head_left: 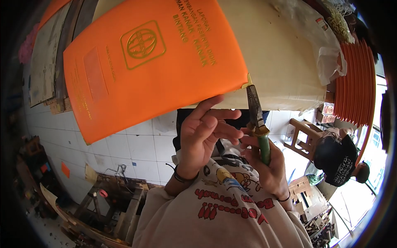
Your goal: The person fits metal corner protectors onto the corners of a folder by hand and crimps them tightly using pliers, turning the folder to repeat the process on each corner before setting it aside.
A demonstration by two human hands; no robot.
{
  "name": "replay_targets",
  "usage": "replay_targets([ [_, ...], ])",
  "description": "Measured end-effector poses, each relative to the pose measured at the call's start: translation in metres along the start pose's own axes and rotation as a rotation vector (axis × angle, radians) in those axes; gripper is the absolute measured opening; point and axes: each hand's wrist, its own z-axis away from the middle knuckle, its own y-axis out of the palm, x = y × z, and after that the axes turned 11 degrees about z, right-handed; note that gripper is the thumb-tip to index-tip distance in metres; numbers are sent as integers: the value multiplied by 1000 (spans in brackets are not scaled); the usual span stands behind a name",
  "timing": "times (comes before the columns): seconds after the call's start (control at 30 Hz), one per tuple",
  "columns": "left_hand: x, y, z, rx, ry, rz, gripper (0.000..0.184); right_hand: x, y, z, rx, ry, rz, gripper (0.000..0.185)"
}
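Observation:
An orange folder (153, 78) with gold lettering and an emblem lies on the table, its near edge jutting over the side. A gold metal corner piece (247, 82) sits on its corner nearest the pliers. In my right hand (266, 163) are pliers (257, 111) with a green handle, their jaws at that corner piece; whether they grip it I cannot tell. My left hand (202, 134) is beneath the folder's near edge, palm up and fingers spread, the index fingertip at the edge. It holds nothing I can see.
Orange folders (355, 82) are stacked at the right, beside a clear plastic bag (328, 53) on the tan tabletop (281, 53). Another person (337, 159) in a black shirt is at the right, near a wooden stool (304, 138). Wooden equipment (103, 206) stands at the lower left.

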Motion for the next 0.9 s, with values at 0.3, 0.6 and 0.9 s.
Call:
replay_targets([
  [0.3, 6, 25, -30, -140, 59, -475, 48, 3, -4, 0, -16, -12, 28, 32],
  [0.6, 13, 26, -41, -259, 208, -554, 49, 5, -11, -4, -9, 1, 51, 34],
  [0.9, 13, 23, -42, -226, 248, -626, 44, -10, -9, 3, -21, -32, 62, 39],
])
